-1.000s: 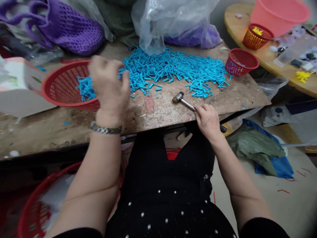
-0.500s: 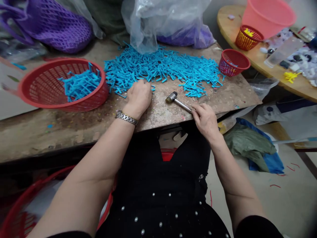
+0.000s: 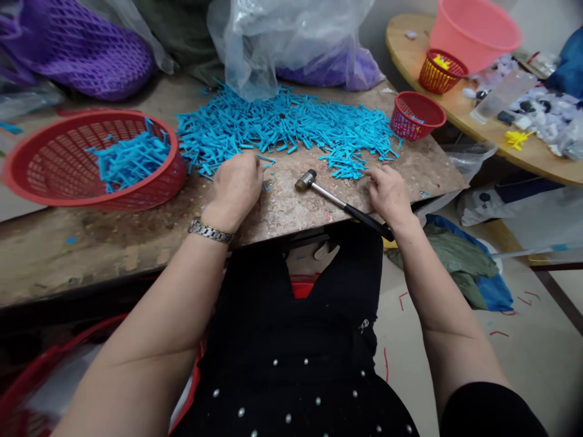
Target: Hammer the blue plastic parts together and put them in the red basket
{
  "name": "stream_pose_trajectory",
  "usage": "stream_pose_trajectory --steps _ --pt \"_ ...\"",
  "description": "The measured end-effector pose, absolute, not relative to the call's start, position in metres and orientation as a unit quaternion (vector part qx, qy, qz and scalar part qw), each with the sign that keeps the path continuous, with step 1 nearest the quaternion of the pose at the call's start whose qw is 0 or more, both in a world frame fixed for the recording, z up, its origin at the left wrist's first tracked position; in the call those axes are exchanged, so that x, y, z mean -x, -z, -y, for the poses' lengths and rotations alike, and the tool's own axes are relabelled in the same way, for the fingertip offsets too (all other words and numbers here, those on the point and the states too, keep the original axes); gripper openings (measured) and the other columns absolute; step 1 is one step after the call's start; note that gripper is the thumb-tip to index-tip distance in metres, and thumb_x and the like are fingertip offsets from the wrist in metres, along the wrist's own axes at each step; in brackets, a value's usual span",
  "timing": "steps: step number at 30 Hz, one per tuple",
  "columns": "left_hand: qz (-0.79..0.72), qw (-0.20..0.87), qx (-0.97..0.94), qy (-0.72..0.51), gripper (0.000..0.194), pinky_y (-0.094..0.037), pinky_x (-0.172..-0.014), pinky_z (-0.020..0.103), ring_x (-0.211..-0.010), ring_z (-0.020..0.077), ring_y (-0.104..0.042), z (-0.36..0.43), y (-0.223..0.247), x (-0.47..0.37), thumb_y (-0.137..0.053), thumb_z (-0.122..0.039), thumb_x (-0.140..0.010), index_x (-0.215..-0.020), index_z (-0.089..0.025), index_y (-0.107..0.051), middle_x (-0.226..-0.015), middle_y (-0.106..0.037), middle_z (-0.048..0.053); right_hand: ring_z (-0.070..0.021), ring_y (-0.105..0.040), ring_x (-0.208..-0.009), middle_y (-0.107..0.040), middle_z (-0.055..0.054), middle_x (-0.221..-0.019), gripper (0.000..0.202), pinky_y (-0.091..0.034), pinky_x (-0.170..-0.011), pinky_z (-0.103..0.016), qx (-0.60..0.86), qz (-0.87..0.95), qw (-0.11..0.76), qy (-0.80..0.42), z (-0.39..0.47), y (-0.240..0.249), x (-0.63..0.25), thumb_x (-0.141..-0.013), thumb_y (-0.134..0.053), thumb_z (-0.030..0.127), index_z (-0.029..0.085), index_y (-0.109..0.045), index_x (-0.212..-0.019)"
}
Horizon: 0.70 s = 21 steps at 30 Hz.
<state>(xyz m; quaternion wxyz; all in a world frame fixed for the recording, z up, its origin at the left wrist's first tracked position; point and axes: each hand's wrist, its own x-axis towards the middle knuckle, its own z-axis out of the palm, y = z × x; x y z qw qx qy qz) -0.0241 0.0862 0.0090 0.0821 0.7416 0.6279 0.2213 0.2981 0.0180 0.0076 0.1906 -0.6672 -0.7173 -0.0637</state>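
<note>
My left hand [image 3: 239, 185], with a metal watch at the wrist, is closed with its knuckles up at the front edge of a heap of small blue plastic pieces [image 3: 291, 121]. Its fingertips are hidden, so whatever they hold cannot be made out. A thin blue piece [image 3: 266, 159] lies just beside it. My right hand [image 3: 389, 193] is partly open, its index finger stretched toward the right end of the heap. A small hammer [image 3: 330, 197] with a metal shaft and black grip lies on the bench between my hands, its grip just below my right hand.
A large red basket [image 3: 45, 197] with blue pieces stands left. A small red basket [image 3: 419, 124] sits at the bench's right end. Clear bags [image 3: 296, 36] and a purple net bag [image 3: 104, 60] are behind. A round wooden table [image 3: 405, 45] stands at right.
My right hand has let go of the hammer and moved up toward the blue pieces. The hammer now rests on the bench. My left hand stays closed near the heap.
</note>
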Motion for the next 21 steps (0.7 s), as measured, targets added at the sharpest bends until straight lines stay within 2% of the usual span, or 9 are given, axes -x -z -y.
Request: stream_pose_trajectory --steps 4,7,13,17,21 --pt "-0.600 0.104 -0.742 -0.281 0.008 -0.045 -0.084 0.035 -0.094 0.0264 -0.065 -0.078 -0.008 0.028 -0.056 -0.027 -0.091 -0.087 -0.023 -0.061 -0.091 -0.071 0.009 -0.0311 -0.061 -0.111 -0.069 -0.016 -0.120 0.040 -0.049 -0.093 -0.042 0.652 0.739 0.150 0.079 -0.028 -0.008 -0.296 -0.089 -0.047 0.010 0.016 -0.070 -0.122" --pt "-0.576 0.139 -0.733 -0.335 0.005 -0.045 -0.080 0.033 -0.085 0.0218 -0.063 -0.068 -0.010 0.028 -0.061 -0.024 -0.088 -0.083 -0.022 -0.060 -0.084 -0.068 0.005 -0.0303 -0.061 -0.109 -0.069 -0.015 -0.117 0.035 -0.049 -0.089 -0.039 0.646 0.749 0.116 0.092 -0.033 -0.010 -0.290 -0.092 -0.048 0.013 0.017 -0.070 -0.120" --pt "-0.552 0.315 -0.659 -0.401 0.003 -0.040 -0.055 0.024 -0.053 0.0123 -0.053 -0.048 -0.013 0.017 -0.061 -0.021 -0.085 -0.083 -0.020 -0.061 -0.059 -0.057 -0.004 -0.0279 -0.061 -0.100 -0.070 -0.013 -0.107 0.026 -0.046 -0.081 -0.036 0.637 0.759 0.090 0.096 -0.045 -0.011 -0.283 -0.097 -0.048 0.019 0.018 -0.073 -0.106" --pt "-0.521 0.456 -0.583 -0.426 0.004 -0.038 -0.044 0.020 -0.041 0.0090 -0.049 -0.040 -0.010 0.009 -0.063 -0.018 -0.082 -0.081 -0.019 -0.059 -0.054 -0.057 -0.005 -0.0257 -0.062 -0.096 -0.071 -0.012 -0.101 0.024 -0.047 -0.083 -0.035 0.621 0.760 0.175 0.085 -0.053 -0.008 -0.287 -0.098 -0.048 0.019 0.019 -0.072 -0.098" --pt "-0.496 0.530 -0.536 -0.430 0.007 -0.040 -0.040 0.018 -0.040 0.0078 -0.051 -0.033 -0.009 0.004 -0.067 -0.017 -0.079 -0.079 -0.017 -0.060 -0.053 -0.057 -0.005 -0.0238 -0.065 -0.094 -0.072 -0.008 -0.096 0.018 -0.050 -0.087 -0.036 0.602 0.735 0.308 0.051 -0.061 -0.008 -0.295 -0.094 -0.051 0.019 0.021 -0.069 -0.092"
